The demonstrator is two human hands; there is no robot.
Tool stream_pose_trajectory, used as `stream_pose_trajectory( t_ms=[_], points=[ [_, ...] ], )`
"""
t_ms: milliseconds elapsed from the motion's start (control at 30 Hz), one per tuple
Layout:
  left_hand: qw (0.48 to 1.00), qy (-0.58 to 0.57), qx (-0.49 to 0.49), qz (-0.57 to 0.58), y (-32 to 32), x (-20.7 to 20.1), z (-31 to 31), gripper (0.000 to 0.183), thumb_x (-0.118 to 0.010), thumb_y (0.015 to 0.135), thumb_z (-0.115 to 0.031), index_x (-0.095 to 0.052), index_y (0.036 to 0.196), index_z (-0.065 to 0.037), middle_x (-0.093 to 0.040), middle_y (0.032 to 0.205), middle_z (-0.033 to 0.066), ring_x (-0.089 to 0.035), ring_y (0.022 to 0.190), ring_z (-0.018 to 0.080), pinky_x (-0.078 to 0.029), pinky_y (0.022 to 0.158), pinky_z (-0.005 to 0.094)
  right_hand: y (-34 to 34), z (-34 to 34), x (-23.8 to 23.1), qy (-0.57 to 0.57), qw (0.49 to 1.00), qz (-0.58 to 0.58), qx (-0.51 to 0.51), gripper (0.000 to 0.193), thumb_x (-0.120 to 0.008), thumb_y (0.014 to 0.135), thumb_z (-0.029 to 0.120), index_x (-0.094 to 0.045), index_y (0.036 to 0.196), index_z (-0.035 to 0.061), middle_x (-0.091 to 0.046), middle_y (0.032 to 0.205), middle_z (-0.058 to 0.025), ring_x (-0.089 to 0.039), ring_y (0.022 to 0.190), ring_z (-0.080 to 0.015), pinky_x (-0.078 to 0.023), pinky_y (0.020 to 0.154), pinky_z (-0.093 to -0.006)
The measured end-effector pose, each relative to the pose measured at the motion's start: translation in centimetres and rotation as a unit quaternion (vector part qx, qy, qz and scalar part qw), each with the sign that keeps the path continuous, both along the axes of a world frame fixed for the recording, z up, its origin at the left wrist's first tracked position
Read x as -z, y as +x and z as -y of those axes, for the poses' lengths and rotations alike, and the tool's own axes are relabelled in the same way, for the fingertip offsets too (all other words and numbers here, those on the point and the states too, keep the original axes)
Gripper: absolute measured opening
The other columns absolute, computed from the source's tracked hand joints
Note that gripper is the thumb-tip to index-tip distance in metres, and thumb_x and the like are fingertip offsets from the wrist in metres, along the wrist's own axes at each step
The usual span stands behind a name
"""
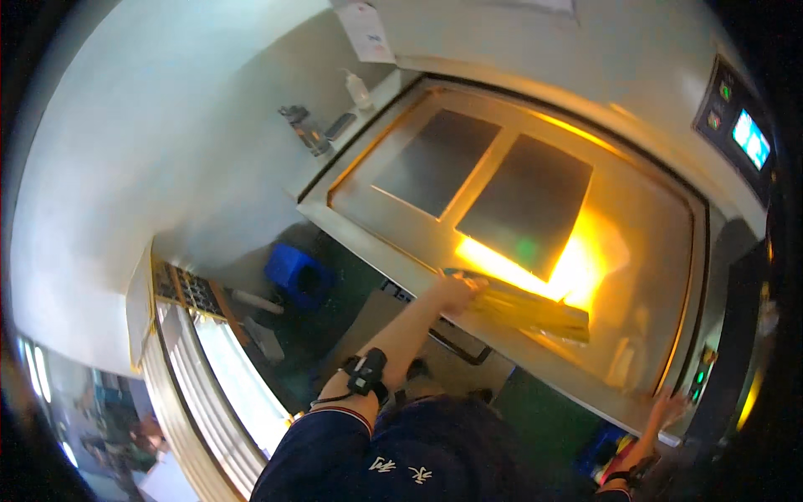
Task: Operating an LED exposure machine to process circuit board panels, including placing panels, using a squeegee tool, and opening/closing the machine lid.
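Note:
My left hand (pixel 458 293) is closed on one end of a yellowish, glossy, flat strip (pixel 531 311); whether it is film or cloth I cannot tell. The strip reaches to the right over the front part of a broad glass-topped light table (pixel 644 335). Two dark rectangular sheets (pixel 439 159) (pixel 529 201) lie side by side on the glass, and bright yellow light shines around the nearer one's edges. At the table's front right corner is my right hand (pixel 667 410), fingers stretched out and apart, close to small lit green buttons (pixel 700 385). Nothing shows in it.
A control panel with a lit screen (pixel 750 140) is on the right. A white pump bottle (pixel 357 89) and a dark bottle (pixel 305 130) stand by the far left corner. Below left are a blue bin (pixel 297 274) and a rack of pale panels (pixel 196 360).

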State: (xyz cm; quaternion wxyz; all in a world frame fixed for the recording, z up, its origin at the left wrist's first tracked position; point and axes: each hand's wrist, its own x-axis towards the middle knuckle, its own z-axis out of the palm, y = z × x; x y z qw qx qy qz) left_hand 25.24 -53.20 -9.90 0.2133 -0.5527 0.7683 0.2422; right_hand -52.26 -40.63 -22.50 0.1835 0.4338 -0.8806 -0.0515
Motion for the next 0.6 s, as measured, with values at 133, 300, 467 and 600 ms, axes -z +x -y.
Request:
stream_pose_trajectory(
  t_ms=[133, 300, 467, 600],
  points=[
    [0.999, -0.051, 0.011, 0.005, 11.1, 0.6, 1.0, 0.077, -0.059, 0.086, -0.013, -0.027, 0.154, -0.026, -0.040, 0.153, 0.0019, -0.041, 0.137, 0.0379, -0.034, 0.109, 0.0586, 16.4, -10.4, 4.9, -0.086, 0.986, -0.032, -0.136, 0.062, -0.043, 0.102, 0.042, -0.028, 0.153, 0.0112, -0.020, 0.161, -0.0143, -0.017, 0.148, -0.0374, -0.016, 0.118, -0.0555],
    [0.990, -0.062, -0.049, -0.119, 25.7, 1.5, 7.3, 0.084, -0.068, 0.074, -0.014, -0.034, 0.150, -0.018, -0.049, 0.144, 0.0173, -0.050, 0.128, 0.0366, -0.043, 0.105, 0.0427, 36.1, -26.3, 7.0, 0.155, 0.898, 0.410, 0.031, 0.063, -0.046, 0.101, 0.035, -0.025, 0.154, 0.0078, -0.015, 0.162, -0.0151, -0.009, 0.150, -0.0356, -0.016, 0.119, -0.0501],
    [0.974, -0.036, -0.218, -0.042, 26.9, 1.9, 21.1, 0.080, -0.063, 0.071, -0.009, -0.038, 0.147, -0.013, -0.053, 0.138, 0.0206, -0.050, 0.127, 0.0390, -0.043, 0.105, 0.0436, 47.1, -30.5, 4.8, 0.374, 0.678, 0.620, 0.131, 0.064, -0.053, 0.098, 0.033, -0.032, 0.150, 0.0030, -0.030, 0.156, -0.0189, -0.024, 0.145, -0.0326, -0.023, 0.117, -0.0432],
    [0.923, -0.223, -0.312, 0.009, 25.2, 6.9, 34.1, 0.066, -0.057, 0.076, -0.010, -0.044, 0.139, -0.001, -0.059, 0.129, 0.0237, -0.056, 0.120, 0.0423, -0.047, 0.100, 0.0462, 52.5, -28.9, 4.2, 0.315, 0.665, 0.656, 0.166, 0.064, -0.058, 0.096, 0.032, -0.036, 0.147, 0.0004, -0.040, 0.150, -0.0209, -0.036, 0.142, -0.0310, -0.028, 0.116, -0.0397]
  ],
)
